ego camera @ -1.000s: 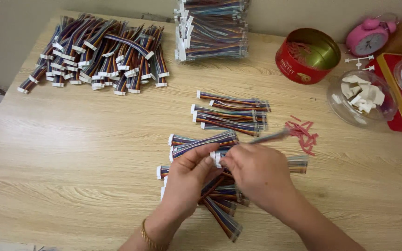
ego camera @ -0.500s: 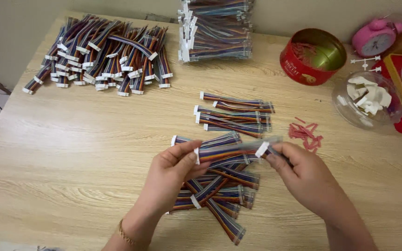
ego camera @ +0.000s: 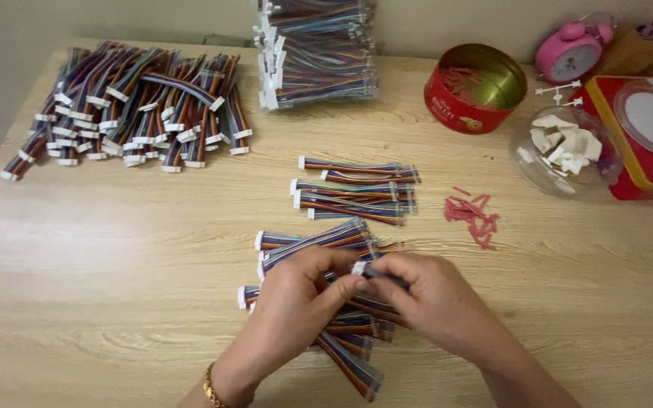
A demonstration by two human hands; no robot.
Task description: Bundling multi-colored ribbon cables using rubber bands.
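Observation:
Both my hands meet over a loose heap of multicoloured ribbon cables [ego camera: 341, 340] with white end connectors at the table's front middle. My left hand [ego camera: 300, 298] and my right hand [ego camera: 425, 298] pinch the same cable [ego camera: 364, 270] between their fingertips, at its white connector. More cables of the heap [ego camera: 319, 240] fan out to the left, just beyond my fingers. A gold bracelet [ego camera: 213, 387] sits on my left wrist.
A neat cable stack [ego camera: 353, 189] lies beyond the hands. Small red ties [ego camera: 474, 211] lie right of it. A large cable pile [ego camera: 130, 106] sits far left, a bundled stack [ego camera: 315, 53] at the back. Red tin [ego camera: 474, 87], clear bowl [ego camera: 561, 151], pink clock [ego camera: 572, 53], red box [ego camera: 648, 136] stand right.
Half a second ago my hands were apart, stretching a cable between them. Now they have come together over the heap, both pinching one cable end.

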